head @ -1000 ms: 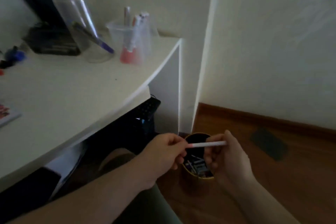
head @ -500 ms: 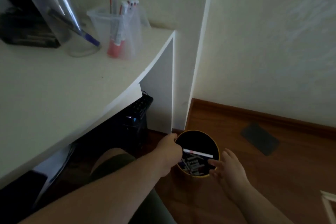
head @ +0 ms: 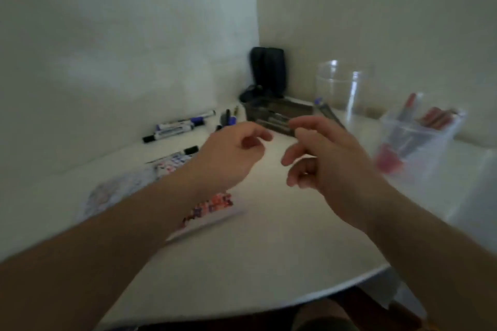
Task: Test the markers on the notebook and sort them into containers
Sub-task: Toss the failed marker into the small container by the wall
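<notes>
Two blue-capped white markers (head: 177, 126) lie by the wall; both hands, left (head: 231, 153) and right (head: 322, 158), hang loose, grip released.

Notebook (head: 207, 208), covered with red and blue test marks, is seen flat on desk, partly hidden. Loose markers (head: 177, 126) are laid by the wall. Red markers (head: 403, 131) are stood in a clear container (head: 419, 142); tall clear cup (head: 341, 88) behind it.
</notes>
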{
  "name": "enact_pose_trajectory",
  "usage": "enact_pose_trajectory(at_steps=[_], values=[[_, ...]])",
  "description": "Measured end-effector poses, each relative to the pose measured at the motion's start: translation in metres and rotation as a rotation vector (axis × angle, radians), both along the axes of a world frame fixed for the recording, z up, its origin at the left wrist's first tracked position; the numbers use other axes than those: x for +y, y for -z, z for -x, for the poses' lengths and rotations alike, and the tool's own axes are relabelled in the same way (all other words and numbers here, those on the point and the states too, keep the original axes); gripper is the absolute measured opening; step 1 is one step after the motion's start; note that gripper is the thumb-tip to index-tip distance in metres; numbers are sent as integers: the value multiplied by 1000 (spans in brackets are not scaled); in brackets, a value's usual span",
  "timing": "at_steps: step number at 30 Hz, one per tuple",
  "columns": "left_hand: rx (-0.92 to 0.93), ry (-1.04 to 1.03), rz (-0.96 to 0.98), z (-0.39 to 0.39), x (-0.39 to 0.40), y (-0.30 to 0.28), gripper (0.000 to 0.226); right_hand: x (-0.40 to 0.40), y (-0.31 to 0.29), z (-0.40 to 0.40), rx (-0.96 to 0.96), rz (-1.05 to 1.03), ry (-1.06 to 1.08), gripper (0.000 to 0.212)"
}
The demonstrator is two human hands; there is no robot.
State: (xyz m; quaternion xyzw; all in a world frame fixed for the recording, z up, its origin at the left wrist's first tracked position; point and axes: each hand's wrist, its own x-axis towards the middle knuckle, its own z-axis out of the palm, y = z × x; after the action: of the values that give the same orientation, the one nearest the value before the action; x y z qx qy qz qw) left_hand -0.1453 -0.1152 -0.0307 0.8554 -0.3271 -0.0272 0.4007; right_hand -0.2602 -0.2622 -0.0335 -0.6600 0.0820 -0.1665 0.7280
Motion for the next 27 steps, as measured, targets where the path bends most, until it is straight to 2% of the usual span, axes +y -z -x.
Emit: enact_pose_trajectory(at_steps=[4, 6, 8, 10, 13, 17, 18, 20, 22, 23, 25, 27], values=[[-256, -321, -246, -77, 87, 19, 23, 57, 4, -107, 167, 148, -192, 18], [-316, -427, -373, -107, 120, 29, 22, 83, 12, -146, 258, 228, -255, 22], [-277, -476, -531, -129, 139, 40, 35, 100, 23, -176, 319, 365, -259, 23], [-172, -489, -600, -141, 145, 50, 46, 108, 34, -194, 335, 527, -202, 20], [-221, -468, -555, -143, 140, 58, 31, 103, 42, -196, 269, 658, -130, 29], [-512, -384, -411, -127, 134, 55, 18, 105, 47, -183, 102, 976, -187, 65], [-586, -325, -325, -122, 133, 51, 20, 107, 47, -183, 53, 1051, -169, 63], [-621, -206, -130, -111, 131, 44, 26, 108, 46, -185, -32, 1117, -83, 45], [-568, -123, 5, -104, 130, 43, 32, 103, 44, -186, -79, 1020, -14, 28], [-546, -97, 24, -102, 130, 45, 38, 101, 44, -185, -85, 894, -2, 20], [-518, -61, 6, -99, 130, 50, 55, 97, 40, -181, -23, 462, -118, 11], [-487, -26, -36, -100, 131, 54, 66, 95, 37, -176, 76, 62, -295, 19]])
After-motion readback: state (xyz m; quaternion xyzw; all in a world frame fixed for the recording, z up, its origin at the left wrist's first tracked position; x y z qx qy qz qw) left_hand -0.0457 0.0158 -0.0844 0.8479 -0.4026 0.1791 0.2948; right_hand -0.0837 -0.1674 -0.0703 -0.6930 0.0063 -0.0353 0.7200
